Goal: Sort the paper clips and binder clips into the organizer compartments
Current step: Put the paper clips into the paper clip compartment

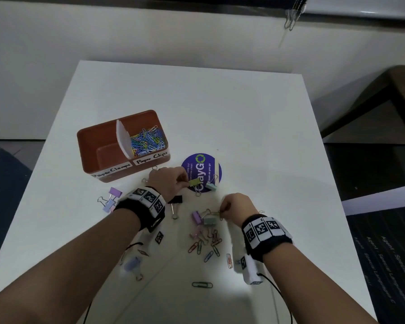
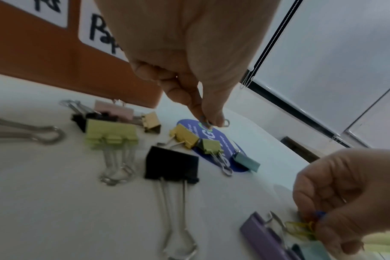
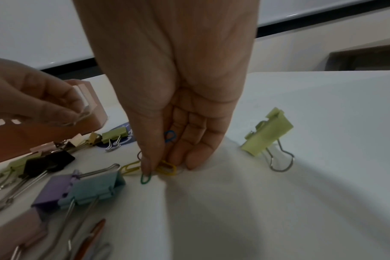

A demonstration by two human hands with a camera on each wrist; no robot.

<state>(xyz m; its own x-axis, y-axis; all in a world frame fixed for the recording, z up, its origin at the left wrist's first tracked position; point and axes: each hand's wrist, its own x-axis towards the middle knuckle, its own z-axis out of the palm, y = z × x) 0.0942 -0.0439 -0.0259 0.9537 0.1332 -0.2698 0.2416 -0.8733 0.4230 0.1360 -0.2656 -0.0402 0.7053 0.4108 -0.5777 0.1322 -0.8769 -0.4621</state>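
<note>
**Paper clips mostly binned, binder clips still out**

Orange plastic forms the organizer [image 1: 96, 148] at centre left of the head view, on the white table [image 1: 243, 118]. Its right compartment, labelled "Paper Clips", holds a heap of coloured paper clips [image 1: 146, 141]; the left one, labelled "Paper Clamps", looks empty. So I judge the paper clips largely sorted and the binder clips not begun.

What is left lies loose below the organizer: binder clips such as the black clip [image 2: 172, 163] and the purple clip [image 1: 115, 192], plus a scatter of paper clips [image 1: 205, 244] at lower centre.

The left hand [image 1: 171, 181], fingers curled, pinches a small wire piece over the round sticker [image 1: 201, 173]; whether a paper clip or a binder-clip handle I cannot tell. The right hand [image 3: 174, 109] pinches a yellow clip [image 3: 165, 168] against the table, with a green and a blue one at its fingers.
</note>
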